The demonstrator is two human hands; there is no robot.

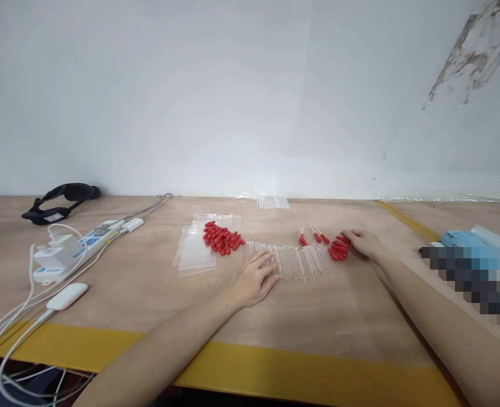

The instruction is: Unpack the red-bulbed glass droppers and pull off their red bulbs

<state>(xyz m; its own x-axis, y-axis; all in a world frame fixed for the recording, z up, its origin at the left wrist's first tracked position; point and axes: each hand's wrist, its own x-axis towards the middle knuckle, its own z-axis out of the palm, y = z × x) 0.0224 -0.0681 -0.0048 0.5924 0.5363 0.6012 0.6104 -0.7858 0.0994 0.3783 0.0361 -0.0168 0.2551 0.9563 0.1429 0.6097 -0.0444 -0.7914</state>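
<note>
At frame centre, I'd keep my left hand (pixel 254 278) flat, steadying the clear tubes (pixel 294 261), while my right hand (pixel 363 243) loosely fingers the red bulbs (pixel 339 249) (nothing gripped).

- A black padded headband strap (pixel 61 200) lies far left on the wooden table (pixel 148 305).
- A white power strip with plugs in it (pixel 80 246) sits left, with grey cables (pixel 148 206) running to the far edge.
- A small white oval device on a white cord (pixel 67 295) lies near left.
- A yellow tape band (pixel 275 370) runs along the table's near edge.
- A small clear plastic bag (pixel 273 202) lies far, by the white wall (pixel 233 96).
- A light blue cloth bundle (pixel 462 239) rests far right.
</note>
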